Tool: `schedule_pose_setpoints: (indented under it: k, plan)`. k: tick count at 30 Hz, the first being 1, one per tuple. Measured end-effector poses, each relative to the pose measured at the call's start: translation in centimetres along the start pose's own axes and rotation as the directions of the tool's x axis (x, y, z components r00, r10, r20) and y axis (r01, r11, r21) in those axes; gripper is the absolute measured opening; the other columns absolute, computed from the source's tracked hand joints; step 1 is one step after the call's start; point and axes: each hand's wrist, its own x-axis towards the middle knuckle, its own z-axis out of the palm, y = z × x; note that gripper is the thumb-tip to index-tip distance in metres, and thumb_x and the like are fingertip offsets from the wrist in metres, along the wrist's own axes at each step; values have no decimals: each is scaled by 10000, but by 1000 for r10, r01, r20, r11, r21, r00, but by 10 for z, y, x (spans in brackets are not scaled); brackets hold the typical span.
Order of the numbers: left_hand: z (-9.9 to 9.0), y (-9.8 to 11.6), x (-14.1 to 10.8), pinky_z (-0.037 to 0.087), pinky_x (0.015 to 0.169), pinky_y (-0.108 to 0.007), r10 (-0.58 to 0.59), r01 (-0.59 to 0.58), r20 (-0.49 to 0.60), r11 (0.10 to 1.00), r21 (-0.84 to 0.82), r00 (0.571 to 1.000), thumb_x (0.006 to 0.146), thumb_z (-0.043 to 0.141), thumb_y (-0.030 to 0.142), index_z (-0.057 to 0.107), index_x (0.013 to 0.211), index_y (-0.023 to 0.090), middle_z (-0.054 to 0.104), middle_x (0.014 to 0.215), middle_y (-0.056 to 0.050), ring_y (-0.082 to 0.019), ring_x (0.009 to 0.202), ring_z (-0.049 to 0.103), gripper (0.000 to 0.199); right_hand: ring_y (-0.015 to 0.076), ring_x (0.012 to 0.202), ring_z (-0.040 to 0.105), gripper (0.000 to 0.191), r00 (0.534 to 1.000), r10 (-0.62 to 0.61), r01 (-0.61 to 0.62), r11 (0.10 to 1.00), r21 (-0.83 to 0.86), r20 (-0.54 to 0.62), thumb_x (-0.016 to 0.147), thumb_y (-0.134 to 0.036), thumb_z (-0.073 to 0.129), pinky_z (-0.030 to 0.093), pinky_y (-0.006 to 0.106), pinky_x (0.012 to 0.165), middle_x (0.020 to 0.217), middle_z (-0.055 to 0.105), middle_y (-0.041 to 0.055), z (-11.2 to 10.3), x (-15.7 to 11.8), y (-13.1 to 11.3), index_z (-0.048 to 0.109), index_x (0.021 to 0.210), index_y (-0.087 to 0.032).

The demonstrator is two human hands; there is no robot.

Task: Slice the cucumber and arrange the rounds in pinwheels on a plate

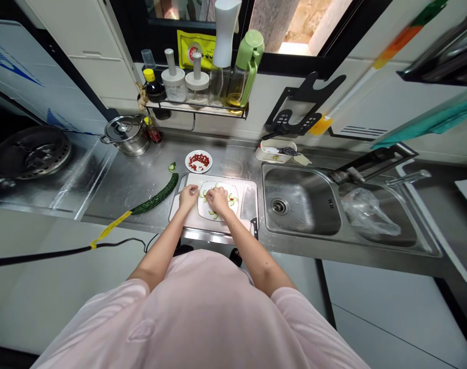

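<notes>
Right hand (217, 200): positioned over the white plate (203, 212), fingertips gathered narrow and directed down. I cannot tell whether anything is pinched between them. Left hand (189, 197): at the plate's left edge, thumb and fingertips drawn close together; I cannot confirm contact with the rim, or a held item.

Location: I read the plate as lying flat on the cutting board (187, 220), directly in front of the torso. Green-edged slices (233, 200) are spaced around it, with red bits (230, 197) among those on the right. The small plate (188, 164) of chopped red pieces (199, 162) stands beyond the board; the cucumber (156, 198) lies on the counter (114, 192) to its left.

Handling: I rate the slices as light, soft and probably wet, hence slippery; pinch each lightly by its edges, without squeezing. The red bits look tiny; use fingertips only. Treat the plate as stiff and breakable: grip opposite rims and keep it level, as the slices appear loose.
</notes>
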Motion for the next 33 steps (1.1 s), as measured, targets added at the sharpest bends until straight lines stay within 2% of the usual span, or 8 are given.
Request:
schedule_pose_setpoints:
  k: [15, 21, 33]
  plan:
    - [8, -4, -2, 458, 735, -289, 4, -5, 29, 1000, 29, 1000, 743, 623, 262, 671, 1018, 188, 683, 963, -67, -158, 729, 588, 289, 246, 984, 416, 209, 1000, 25, -25, 999, -39, 13, 926, -259, 454, 252, 346, 807, 986, 602, 92, 12, 3, 1, 657, 922, -206]
    - [9, -2, -4, 455, 759, -296, 14, -17, 48, 998, 61, 999, 703, 668, 255, 654, 1065, 193, 666, 999, -71, -168, 772, 586, 368, 252, 988, 419, 216, 999, 35, -34, 998, -52, 28, 927, -268, 447, 254, 351, 812, 995, 600, 100, 11, 5, -1, 653, 923, -205]
    - [18, -3, -5, 450, 786, -306, 68, -71, 27, 989, 127, 997, 695, 674, 221, 644, 1083, 196, 645, 993, -80, -195, 821, 583, 389, 255, 981, 416, 193, 999, 33, -33, 999, -35, 9, 900, -266, 482, 253, 354, 826, 979, 604, 103, 14, 6, 1, 661, 882, -197]
